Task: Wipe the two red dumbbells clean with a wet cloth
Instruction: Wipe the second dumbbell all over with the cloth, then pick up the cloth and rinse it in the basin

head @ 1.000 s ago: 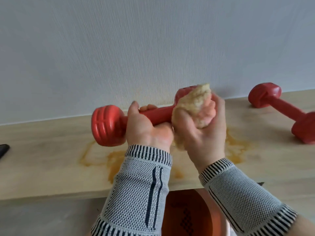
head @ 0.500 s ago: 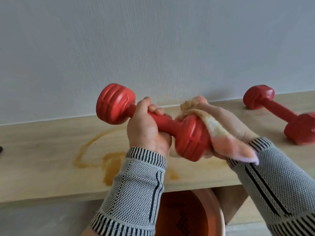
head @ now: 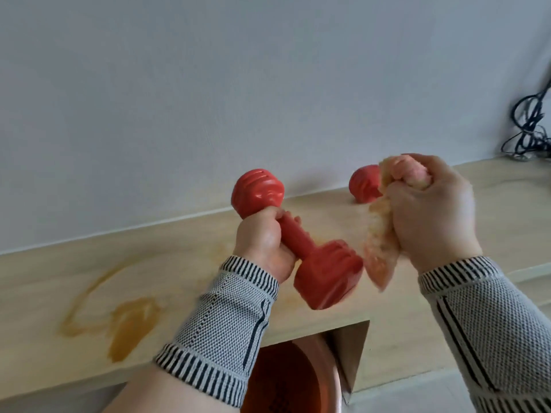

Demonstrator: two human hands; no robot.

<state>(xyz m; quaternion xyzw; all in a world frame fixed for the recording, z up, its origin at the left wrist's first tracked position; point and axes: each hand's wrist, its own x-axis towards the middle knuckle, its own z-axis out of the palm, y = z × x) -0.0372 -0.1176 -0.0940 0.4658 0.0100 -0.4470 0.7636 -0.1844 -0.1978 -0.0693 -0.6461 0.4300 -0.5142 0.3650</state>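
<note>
Gripping the handle of a red dumbbell (head: pixel 301 242), the left hand (head: pixel 265 245) has its fingers wrapped tight around the bar and holds it tilted above the wooden shelf (head: pixel 185 263), one head up toward the wall (head: pixel 238 84), the other head low and toward the front edge. Right hand (head: pixel 429 210) is closed in a fist around a bunched pale cloth (head: pixel 384 234); cloth hangs down from the fist, just beside the lower dumbbell head, contact not clear. Second dumbbell (head: pixel 365 186) sits on the shelf near the back edge by the wall, mostly hidden behind the right hand and cloth, only one head showing. Orange-brown stain (head: pixel 128 326) on the shelf toward the left front, smears running up toward the middle. Both wrists in grey knit sleeves (head: pixel 220 329) with striped cuffs. Below the shelf's front edge, an orange basin (head: pixel 286 380) shows through a notch. Black cables (head: pixel 530 126) at the far right end of the shelf against the wall.
</note>
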